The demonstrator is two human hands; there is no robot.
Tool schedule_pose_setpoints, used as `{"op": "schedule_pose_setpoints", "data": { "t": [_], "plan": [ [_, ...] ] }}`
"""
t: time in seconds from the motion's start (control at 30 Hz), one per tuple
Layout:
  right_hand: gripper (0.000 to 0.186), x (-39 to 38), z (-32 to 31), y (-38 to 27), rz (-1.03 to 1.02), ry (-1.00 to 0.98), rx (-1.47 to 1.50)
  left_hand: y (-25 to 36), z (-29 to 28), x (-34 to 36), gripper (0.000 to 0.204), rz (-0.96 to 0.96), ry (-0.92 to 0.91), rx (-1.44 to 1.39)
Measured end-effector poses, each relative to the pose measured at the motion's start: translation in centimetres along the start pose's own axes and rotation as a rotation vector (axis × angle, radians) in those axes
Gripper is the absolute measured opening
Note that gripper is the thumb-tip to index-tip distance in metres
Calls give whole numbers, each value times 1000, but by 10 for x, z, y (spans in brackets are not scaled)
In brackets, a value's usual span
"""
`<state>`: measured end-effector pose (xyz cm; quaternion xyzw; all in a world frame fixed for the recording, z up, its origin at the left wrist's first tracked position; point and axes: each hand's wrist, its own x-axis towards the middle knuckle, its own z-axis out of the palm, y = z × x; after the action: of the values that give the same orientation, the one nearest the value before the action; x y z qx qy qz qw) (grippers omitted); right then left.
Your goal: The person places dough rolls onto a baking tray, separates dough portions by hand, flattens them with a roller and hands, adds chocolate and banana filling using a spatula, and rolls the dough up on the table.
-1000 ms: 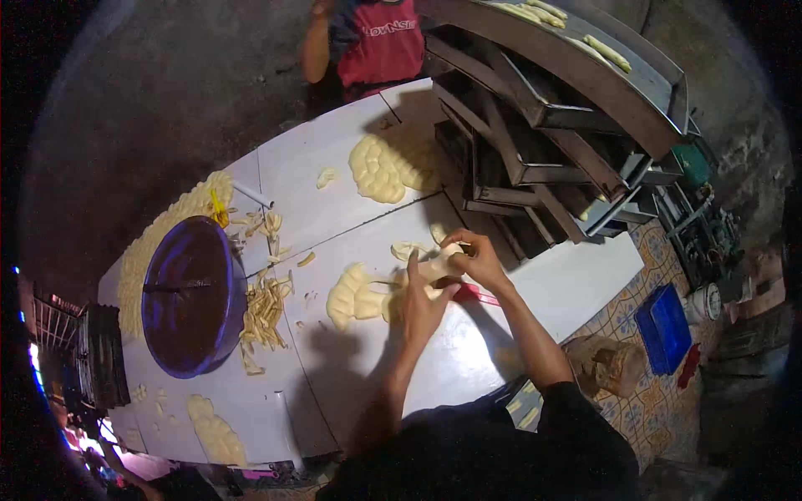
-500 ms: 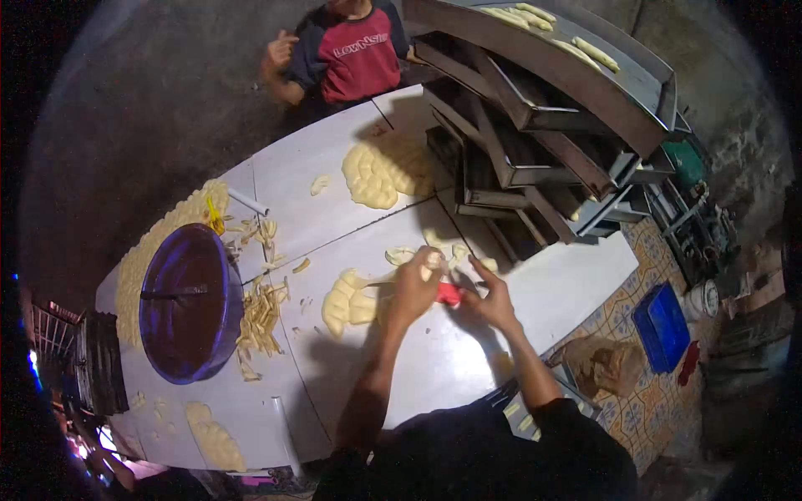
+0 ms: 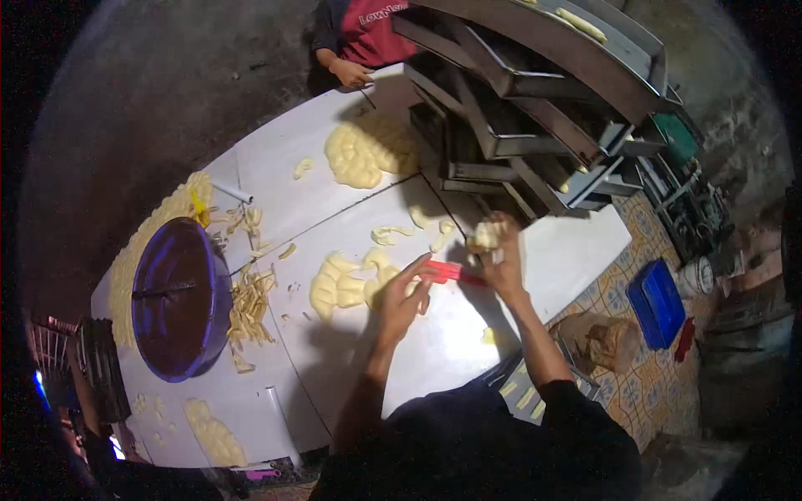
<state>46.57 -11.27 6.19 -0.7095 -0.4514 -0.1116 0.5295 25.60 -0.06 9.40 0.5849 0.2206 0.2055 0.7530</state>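
White table [image 3: 292, 200]. Stacked trays [image 3: 543, 50], upper right. Dough [image 3: 334, 284], seemingly still unshaped, left of both hands. Right hand [image 3: 505, 260] curled round a lump [image 3: 484, 238]. Left hand [image 3: 401, 306] half bent at a red tool [image 3: 449, 271], grip unclear. Finished-looking sticks [image 3: 581, 25] on the top tray.

right hand [image 3: 504, 263] motion-blurred, its grip half hiding a pale lump [image 3: 482, 237], exact shape can't tell; red tool [image 3: 448, 272] ends unclear next to left hand [image 3: 404, 302] and right. co-worker [image 3: 374, 35] and top tray [image 3: 622, 48] cut by upper edge. basin [image 3: 174, 313] interior too dark to read, lower tray [image 3: 528, 398] partly behind black shirt [image 3: 484, 442].
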Motion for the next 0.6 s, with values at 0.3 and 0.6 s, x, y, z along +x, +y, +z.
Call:
{"op": "schedule_pose_setpoints", "data": {
  "t": [0.3, 0.6],
  "plan": [
    [41, -80, 25, -88, 541, -490, 464, -69, 17, -26, 73, 83, 136, 493],
    [35, -47, -22, 51, -6, -335, -730, -47, -37, -8, 46, 368, 488, 942]
  ]
}}
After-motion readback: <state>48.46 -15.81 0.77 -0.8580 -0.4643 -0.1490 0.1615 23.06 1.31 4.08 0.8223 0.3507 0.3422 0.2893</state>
